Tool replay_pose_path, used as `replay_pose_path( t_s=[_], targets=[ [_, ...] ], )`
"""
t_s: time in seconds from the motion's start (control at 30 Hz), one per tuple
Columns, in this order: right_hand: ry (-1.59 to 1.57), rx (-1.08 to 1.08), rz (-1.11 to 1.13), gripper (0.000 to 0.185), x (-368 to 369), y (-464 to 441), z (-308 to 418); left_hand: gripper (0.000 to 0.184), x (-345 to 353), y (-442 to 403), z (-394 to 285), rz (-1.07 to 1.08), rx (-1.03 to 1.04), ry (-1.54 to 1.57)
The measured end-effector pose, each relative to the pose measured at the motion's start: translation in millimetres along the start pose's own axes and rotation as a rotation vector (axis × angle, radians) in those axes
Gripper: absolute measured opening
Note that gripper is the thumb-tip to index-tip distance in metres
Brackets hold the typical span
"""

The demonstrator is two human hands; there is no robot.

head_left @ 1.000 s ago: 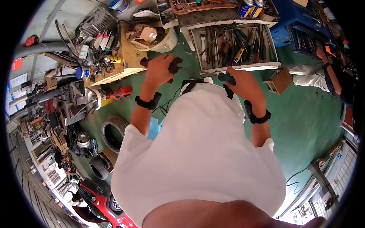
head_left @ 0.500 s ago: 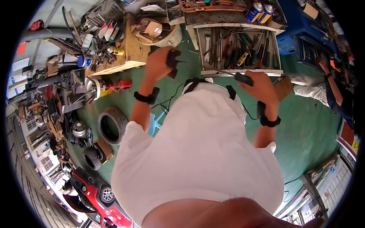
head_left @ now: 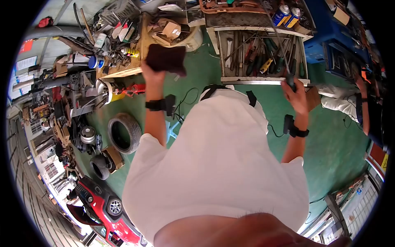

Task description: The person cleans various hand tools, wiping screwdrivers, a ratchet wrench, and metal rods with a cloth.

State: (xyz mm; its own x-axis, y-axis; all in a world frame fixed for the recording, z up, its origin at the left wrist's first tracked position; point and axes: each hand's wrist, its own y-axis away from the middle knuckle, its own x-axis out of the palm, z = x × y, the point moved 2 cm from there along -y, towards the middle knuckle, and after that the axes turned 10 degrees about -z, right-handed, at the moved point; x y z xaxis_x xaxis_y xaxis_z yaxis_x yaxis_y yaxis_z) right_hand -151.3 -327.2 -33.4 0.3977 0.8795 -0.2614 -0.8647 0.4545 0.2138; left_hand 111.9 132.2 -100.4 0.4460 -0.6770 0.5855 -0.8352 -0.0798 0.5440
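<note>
My left hand [head_left: 153, 76] holds a dark maroon cloth [head_left: 168, 59], which spreads over most of its fingers. Between the two hands there is a wide gap. My right hand [head_left: 297, 98] is closed round the dark handle of a long screwdriver [head_left: 291, 81]. Its thin shaft points up and away, across the front of an open drawer [head_left: 263, 80]. Several screwdrivers with red, green and yellow handles lie in that drawer, along with a wrench [head_left: 228, 53] at its left side.
A wooden bench [head_left: 123, 73] with bottles and tools stands left, beside a bin [head_left: 196, 40] of cardboard. Two spray cans [head_left: 281, 15] stand above the drawer. A tyre [head_left: 124, 133] lies on the green floor. At right, another person's arm [head_left: 363, 99] reaches toward a blue cabinet [head_left: 314, 45].
The screwdriver shaft was stretched sideways between my hands, its far end in the cloth. Now the shaft is out of the cloth and swung upward. My left hand has moved left, the right slightly right.
</note>
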Motion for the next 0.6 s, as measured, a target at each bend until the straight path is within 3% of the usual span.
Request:
replay_pose_path(
  t_s=[0.13,0.23,0.33,0.47,0.5,0.57,0.6],
  targets=[
    [0.009,-0.235,0.147,0.025,79,-8,18,0.048,71,57,63,0.121,-0.241,-0.032],
    [0.259,-0.266,0.358,0.028,112,-17,12,0.048,107,85,83,0.238,-0.295,0.006],
    [0.209,-0.253,0.331,0.029,121,-16,24,0.043,121,115,83,0.334,-0.403,0.036],
    [0.188,-0.302,0.271,0.026,126,-23,37,0.028,103,120,107,0.496,-0.368,-0.158],
    [0.186,-0.302,0.273,0.026,127,-23,38,0.026,98,121,112,0.576,-0.097,-0.515],
    [0.161,-0.374,0.227,0.024,129,-23,41,0.028,94,120,123,0.639,0.187,-0.87],
    [0.16,-0.371,0.229,0.024,129,-22,44,0.03,105,132,123,0.619,-0.019,-0.634]
  ],
)
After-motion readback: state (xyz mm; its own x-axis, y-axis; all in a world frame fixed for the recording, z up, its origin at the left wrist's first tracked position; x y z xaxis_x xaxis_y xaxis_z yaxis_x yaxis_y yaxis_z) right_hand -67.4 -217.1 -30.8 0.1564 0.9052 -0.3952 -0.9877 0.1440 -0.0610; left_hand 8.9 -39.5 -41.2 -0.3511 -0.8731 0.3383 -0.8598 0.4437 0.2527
